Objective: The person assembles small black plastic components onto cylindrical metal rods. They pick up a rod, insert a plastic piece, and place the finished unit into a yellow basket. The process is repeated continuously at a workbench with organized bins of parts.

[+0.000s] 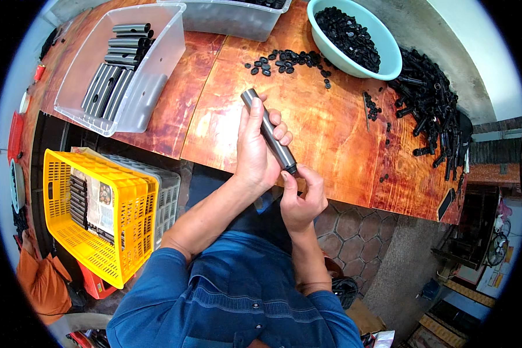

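My left hand (254,148) is wrapped round a dark grey metal tube (276,141), which slants from upper left to lower right above the table's near edge. Its upper end stands out past my thumb. At the lower end sits a narrower black end piece (290,169). My right hand (303,200) is closed, thumb and forefinger pinching that end piece. Whether it is pushed fully into the tube I cannot tell. Small black caps (284,62) lie loose beyond my hands, beside a pale blue basin (395,62) heaped with more small black parts.
On the wooden table (336,145), a clear plastic bin (151,87) at left holds several tubes. A second bin (232,22) stands behind. Black slender parts (432,98) are piled at right, near a phone (446,204). A yellow crate (139,232) sits lower left, near a person in orange (43,278).
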A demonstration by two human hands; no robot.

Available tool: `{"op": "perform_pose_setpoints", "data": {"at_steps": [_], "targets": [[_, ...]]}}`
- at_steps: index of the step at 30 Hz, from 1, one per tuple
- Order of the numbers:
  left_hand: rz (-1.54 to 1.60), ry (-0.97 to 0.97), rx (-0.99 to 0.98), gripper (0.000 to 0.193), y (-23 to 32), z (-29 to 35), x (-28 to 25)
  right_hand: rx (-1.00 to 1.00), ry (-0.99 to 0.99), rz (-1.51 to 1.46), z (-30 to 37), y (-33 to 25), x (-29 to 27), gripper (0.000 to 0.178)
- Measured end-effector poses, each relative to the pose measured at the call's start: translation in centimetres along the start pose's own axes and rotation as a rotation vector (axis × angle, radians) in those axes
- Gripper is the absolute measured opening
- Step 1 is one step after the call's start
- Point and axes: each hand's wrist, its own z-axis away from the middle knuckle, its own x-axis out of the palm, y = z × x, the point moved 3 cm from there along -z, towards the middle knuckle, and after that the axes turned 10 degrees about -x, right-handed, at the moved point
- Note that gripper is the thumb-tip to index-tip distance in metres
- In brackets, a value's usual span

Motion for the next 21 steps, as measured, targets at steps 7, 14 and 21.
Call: {"op": "perform_pose_setpoints", "data": {"at_steps": [7,14,21], "targets": [[-0.027,0.056,0.007,0.029,-0.1,0.3,0.6,-0.157,-0.005,-0.001,-0.8,0.2,-0.2,0.035],[-0.049,0.029,-0.009,0.031,0.0,0.3,0.9,-0.157,-0.005,0.008,-0.7,0.3,0.0,0.033],[0.008,-0.12,-0.019,0.035,-0.4,1.0,1.0,-0.162,0.085,-0.044,0.5,0.1,0.3,0.033]]}}
